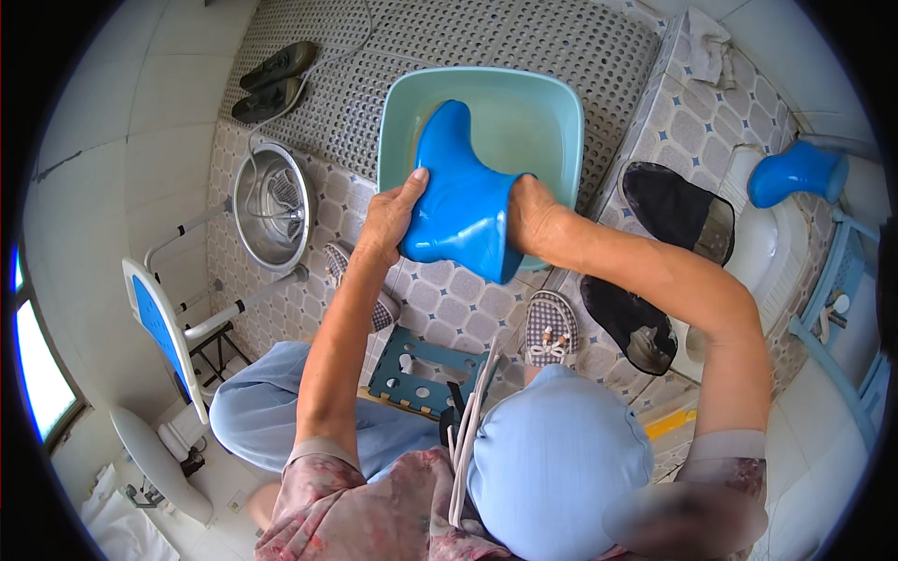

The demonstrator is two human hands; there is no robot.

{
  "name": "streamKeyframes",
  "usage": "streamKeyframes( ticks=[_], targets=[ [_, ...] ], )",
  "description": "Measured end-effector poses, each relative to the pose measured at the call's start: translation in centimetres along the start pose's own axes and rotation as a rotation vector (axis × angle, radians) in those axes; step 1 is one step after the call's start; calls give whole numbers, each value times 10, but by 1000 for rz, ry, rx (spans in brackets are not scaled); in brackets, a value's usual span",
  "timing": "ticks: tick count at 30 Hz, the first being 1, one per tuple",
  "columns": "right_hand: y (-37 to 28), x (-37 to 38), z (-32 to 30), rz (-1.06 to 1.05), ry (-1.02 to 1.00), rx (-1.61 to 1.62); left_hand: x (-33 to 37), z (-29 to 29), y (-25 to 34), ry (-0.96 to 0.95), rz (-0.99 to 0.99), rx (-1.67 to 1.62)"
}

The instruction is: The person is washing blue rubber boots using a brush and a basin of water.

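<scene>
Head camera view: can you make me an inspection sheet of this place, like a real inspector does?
Surface: patterned floor tiles, perforated grey mat.
Things in hand: blue boot, held over a light green basin.
Clutter: second blue boot, black footwear, green stool.
Hands: left hand grips the boot's outside; right hand reaches into its opening, fingers hidden.
Cables: thin hose or cord crosses the mat toward a metal basin.
Surroundings: white tiled wall, squat toilet.

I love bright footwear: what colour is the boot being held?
The held boot is glossy bright blue; it shows best in the head view.
</scene>
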State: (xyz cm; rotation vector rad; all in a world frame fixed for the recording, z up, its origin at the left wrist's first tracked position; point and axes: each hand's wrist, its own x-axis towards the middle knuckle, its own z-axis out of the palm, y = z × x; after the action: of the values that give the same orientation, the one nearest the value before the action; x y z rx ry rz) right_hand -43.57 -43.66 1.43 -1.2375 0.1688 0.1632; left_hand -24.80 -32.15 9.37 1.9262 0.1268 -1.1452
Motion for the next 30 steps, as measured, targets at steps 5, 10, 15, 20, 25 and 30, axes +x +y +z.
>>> streamKeyframes(
  ticks=[5,10,15,20,25,30],
  targets=[
    [-10,-3,-1,168,-38,404,-2,7,-1,-36,133,70],
    [-19,0,8,328,-92,825,5,3,-23,103,650,-10],
    [-26,-10,-19,316,17,957,20,-18,-21,348,798,94],
    [-3,-7,-39,415,525,688,35,-25,-8,500,819,174],
    [20,27,-36,395,716,525,51,16,-27,701,687,450],
    [68,66,-30,377,1043,-45,91,48,-65,742,744,577]
  ],
)
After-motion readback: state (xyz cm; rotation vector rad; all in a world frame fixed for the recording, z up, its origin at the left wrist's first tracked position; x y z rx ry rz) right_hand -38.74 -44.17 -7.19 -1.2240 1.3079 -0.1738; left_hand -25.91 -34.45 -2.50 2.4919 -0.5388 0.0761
